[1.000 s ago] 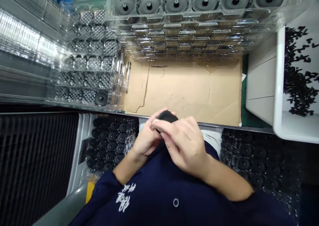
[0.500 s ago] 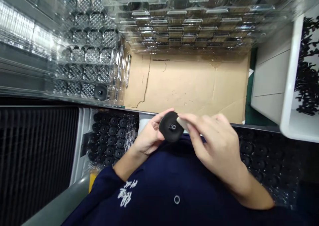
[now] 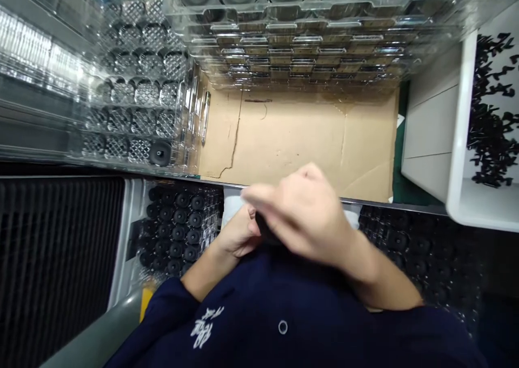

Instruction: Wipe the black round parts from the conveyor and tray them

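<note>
In front of my chest, my left hand (image 3: 240, 232) is closed on a black round disc (image 3: 265, 231), and only a dark strip of it shows. My right hand (image 3: 310, 216) passes over the disc, blurred by motion, its fingers pressed together. The small pale flat piece that it pinched a moment ago is hidden now. Another black disc with a short central stub (image 3: 160, 153) sits in the front corner pocket of the clear plastic tray (image 3: 140, 116) at the left.
Brown cardboard (image 3: 308, 141) covers the bench, with a pen (image 3: 206, 118) at its left edge. Stacked clear trays (image 3: 292, 44) with black discs on top stand behind. A white bin (image 3: 456, 157) at right holds small black parts (image 3: 492, 135). More disc-filled trays (image 3: 178, 233) lie below the bench edge.
My right hand has swept left across the disc and now covers most of it. My left hand stays nearly in place, and the view has shifted slightly.
</note>
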`<move>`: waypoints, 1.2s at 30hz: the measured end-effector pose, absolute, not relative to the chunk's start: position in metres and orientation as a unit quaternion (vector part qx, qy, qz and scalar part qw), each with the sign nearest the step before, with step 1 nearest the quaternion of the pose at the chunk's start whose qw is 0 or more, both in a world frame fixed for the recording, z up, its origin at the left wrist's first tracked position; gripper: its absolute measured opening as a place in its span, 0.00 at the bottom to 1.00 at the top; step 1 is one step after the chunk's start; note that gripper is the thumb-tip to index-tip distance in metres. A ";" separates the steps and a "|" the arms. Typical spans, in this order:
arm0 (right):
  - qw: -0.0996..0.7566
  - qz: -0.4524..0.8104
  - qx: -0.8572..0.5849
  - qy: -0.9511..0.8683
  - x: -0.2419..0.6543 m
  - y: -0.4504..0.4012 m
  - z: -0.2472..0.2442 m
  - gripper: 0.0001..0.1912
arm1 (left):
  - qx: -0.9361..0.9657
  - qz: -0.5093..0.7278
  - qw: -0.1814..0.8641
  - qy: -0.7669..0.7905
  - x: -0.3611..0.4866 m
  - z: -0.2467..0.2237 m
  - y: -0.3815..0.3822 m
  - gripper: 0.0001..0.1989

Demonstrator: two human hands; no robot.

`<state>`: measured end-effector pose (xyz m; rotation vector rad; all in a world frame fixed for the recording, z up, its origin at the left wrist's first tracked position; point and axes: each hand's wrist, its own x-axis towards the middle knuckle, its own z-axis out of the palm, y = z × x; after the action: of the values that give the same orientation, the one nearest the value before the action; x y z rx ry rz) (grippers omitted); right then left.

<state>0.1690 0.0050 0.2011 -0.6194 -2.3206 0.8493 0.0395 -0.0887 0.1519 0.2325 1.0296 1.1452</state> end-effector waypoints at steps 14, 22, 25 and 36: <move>0.142 0.595 -0.518 -0.599 0.223 0.023 0.098 0.19 | 0.036 0.524 0.808 0.268 0.034 0.163 -0.077 0.29; 0.084 0.584 -0.498 -0.636 0.216 0.017 0.094 0.17 | 0.061 0.526 0.809 0.254 0.033 0.159 -0.077 0.31; 0.082 0.579 -0.500 -0.639 0.216 0.016 0.093 0.17 | 0.059 0.524 0.809 0.260 0.033 0.158 -0.078 0.32; 0.107 0.545 -0.509 -0.658 0.218 0.009 0.089 0.19 | 0.061 0.524 0.800 0.286 0.035 0.162 -0.079 0.32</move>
<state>0.2177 0.0086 0.0892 -1.4983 -1.9366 1.6034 0.0346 -0.0786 0.1616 0.1300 0.6130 1.1238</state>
